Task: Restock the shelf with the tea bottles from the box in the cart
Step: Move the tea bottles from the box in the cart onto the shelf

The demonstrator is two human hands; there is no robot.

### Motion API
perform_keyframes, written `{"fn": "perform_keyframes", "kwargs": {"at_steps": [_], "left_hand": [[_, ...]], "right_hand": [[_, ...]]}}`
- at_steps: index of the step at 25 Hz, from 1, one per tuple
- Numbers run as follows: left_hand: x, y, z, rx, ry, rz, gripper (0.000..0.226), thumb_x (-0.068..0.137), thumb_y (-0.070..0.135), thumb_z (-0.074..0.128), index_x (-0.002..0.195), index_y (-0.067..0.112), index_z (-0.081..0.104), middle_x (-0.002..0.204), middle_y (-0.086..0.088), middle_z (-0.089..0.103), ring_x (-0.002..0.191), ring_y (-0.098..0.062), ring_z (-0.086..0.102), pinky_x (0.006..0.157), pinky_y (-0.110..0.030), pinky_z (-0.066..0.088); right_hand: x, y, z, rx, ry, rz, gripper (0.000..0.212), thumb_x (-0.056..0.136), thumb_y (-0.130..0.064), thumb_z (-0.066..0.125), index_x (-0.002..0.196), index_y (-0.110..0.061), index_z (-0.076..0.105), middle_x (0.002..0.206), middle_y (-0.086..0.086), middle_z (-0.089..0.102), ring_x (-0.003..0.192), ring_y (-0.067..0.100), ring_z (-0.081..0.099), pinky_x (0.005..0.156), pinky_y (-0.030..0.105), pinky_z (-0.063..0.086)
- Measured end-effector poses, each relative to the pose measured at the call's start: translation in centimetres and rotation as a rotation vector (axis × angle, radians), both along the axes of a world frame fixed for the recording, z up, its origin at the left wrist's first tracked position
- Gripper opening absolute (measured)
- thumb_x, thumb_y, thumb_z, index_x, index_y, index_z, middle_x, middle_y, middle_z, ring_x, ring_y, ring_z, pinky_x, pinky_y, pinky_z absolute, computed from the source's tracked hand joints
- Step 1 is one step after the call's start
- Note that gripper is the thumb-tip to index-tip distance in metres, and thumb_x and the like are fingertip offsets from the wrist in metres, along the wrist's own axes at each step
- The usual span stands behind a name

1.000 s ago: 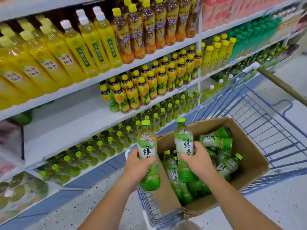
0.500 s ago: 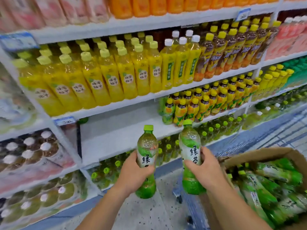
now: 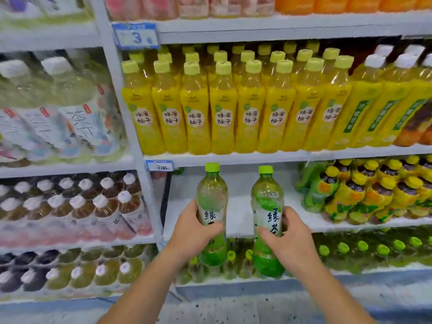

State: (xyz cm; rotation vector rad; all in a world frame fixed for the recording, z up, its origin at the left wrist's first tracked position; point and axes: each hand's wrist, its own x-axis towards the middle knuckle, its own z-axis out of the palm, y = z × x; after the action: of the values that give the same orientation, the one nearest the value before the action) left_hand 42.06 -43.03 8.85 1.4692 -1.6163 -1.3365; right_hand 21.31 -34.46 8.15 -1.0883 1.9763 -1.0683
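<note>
I hold two green tea bottles upright in front of the shelving. My left hand point(image 3: 195, 232) grips the left bottle point(image 3: 212, 202) around its label. My right hand point(image 3: 288, 239) grips the right bottle point(image 3: 266, 206) the same way. Both have green caps and green bases. They hang side by side before a white shelf point(image 3: 240, 220) whose left part is bare. More green-capped bottles point(image 3: 362, 247) stand on the shelf below. The cart and its box are out of view.
Yellow honey-pomelo bottles point(image 3: 222, 113) fill the shelf above. Yellow-capped bottles point(image 3: 374, 195) crowd the right part of the bare shelf. A white upright post point(image 3: 131, 127) separates a left bay of white-capped bottles point(image 3: 77, 202). A price tag point(image 3: 159, 165) hangs above the gap.
My view has swung left, away from the cart and box, to face the shelves. Both hands have carried their bottles up and forward to the level of the bare shelf.
</note>
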Motion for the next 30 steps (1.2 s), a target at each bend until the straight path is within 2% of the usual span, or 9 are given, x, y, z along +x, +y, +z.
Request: {"fn": "perform_keyframes", "kwargs": {"at_steps": [3, 8, 14, 18, 22, 25, 27, 30], "left_hand": [[0.9, -2.7, -3.6, -0.088, 0.041, 0.064, 0.037, 0.074, 0.011, 0.081, 0.103, 0.028, 0.064, 0.085, 0.005, 0.074, 0.075, -0.008, 0.071, 0.064, -0.025, 0.058], [1.5, -6.4, -8.8, -0.221, 0.086, 0.139, 0.036, 0.076, 0.006, 0.078, 0.104, 0.023, 0.064, 0.087, 0.002, 0.073, 0.075, -0.006, 0.070, 0.061, -0.018, 0.055], [1.4, -8.6, -13.4, -0.419, 0.114, 0.151, 0.041, 0.073, 0.005, 0.078, 0.104, 0.029, 0.063, 0.092, 0.000, 0.074, 0.084, -0.015, 0.072, 0.071, -0.031, 0.060], [1.2, -9.3, -15.8, -0.475, 0.173, 0.164, 0.040, 0.074, 0.007, 0.079, 0.100, 0.033, 0.062, 0.084, 0.010, 0.073, 0.076, -0.006, 0.071, 0.063, -0.022, 0.058], [1.1, -9.7, -17.9, -0.526, 0.195, 0.150, 0.042, 0.073, 0.006, 0.079, 0.102, 0.031, 0.063, 0.087, 0.007, 0.075, 0.081, -0.009, 0.072, 0.069, -0.029, 0.059], [0.9, -10.4, -18.7, -0.531, 0.233, 0.128, 0.046, 0.074, 0.007, 0.081, 0.108, 0.032, 0.063, 0.096, 0.009, 0.075, 0.091, -0.009, 0.072, 0.073, -0.026, 0.058], [1.3, -10.5, -19.2, -0.531, 0.217, 0.081, 0.052, 0.075, 0.012, 0.084, 0.114, 0.037, 0.061, 0.103, 0.013, 0.074, 0.097, -0.005, 0.071, 0.080, -0.025, 0.058], [2.2, -9.9, -20.8, -0.585, 0.049, 0.038, 0.056, 0.073, 0.024, 0.090, 0.116, 0.041, 0.059, 0.111, 0.018, 0.065, 0.101, 0.003, 0.063, 0.081, -0.011, 0.052]], "right_hand": [[0.8, -3.9, -3.7, -0.094, 0.019, 0.056, 0.036, 0.077, -0.019, 0.081, 0.099, -0.032, 0.056, 0.087, -0.013, 0.070, 0.076, -0.010, 0.064, 0.054, 0.010, 0.047], [2.0, -8.6, -9.4, -0.222, 0.041, 0.099, 0.037, 0.078, -0.020, 0.082, 0.100, -0.033, 0.055, 0.088, -0.016, 0.068, 0.079, -0.015, 0.061, 0.055, 0.010, 0.045], [3.0, -12.4, -14.1, -0.405, 0.048, 0.134, 0.037, 0.079, -0.021, 0.082, 0.100, -0.033, 0.055, 0.088, -0.018, 0.067, 0.075, -0.011, 0.063, 0.055, 0.010, 0.044], [3.2, -13.6, -16.3, -0.505, 0.096, 0.139, 0.038, 0.079, -0.025, 0.083, 0.099, -0.035, 0.052, 0.089, -0.018, 0.065, 0.077, -0.008, 0.061, 0.058, 0.011, 0.045], [3.2, -13.9, -18.0, -0.543, 0.105, 0.179, 0.038, 0.081, -0.027, 0.081, 0.104, -0.033, 0.051, 0.095, -0.016, 0.065, 0.082, -0.006, 0.061, 0.061, 0.013, 0.047], [3.2, -14.4, -18.7, -0.556, 0.124, 0.212, 0.039, 0.082, -0.028, 0.081, 0.105, -0.035, 0.050, 0.097, -0.019, 0.064, 0.084, -0.008, 0.060, 0.062, 0.011, 0.046], [3.0, -14.6, -19.1, -0.556, 0.122, 0.249, 0.042, 0.082, -0.030, 0.081, 0.105, -0.041, 0.048, 0.100, -0.023, 0.063, 0.090, -0.010, 0.059, 0.066, 0.009, 0.046], [1.9, -14.2, -20.3, -0.496, 0.150, 0.329, 0.051, 0.078, -0.037, 0.083, 0.112, -0.048, 0.047, 0.107, -0.029, 0.062, 0.100, -0.011, 0.058, 0.083, 0.014, 0.048]]}}
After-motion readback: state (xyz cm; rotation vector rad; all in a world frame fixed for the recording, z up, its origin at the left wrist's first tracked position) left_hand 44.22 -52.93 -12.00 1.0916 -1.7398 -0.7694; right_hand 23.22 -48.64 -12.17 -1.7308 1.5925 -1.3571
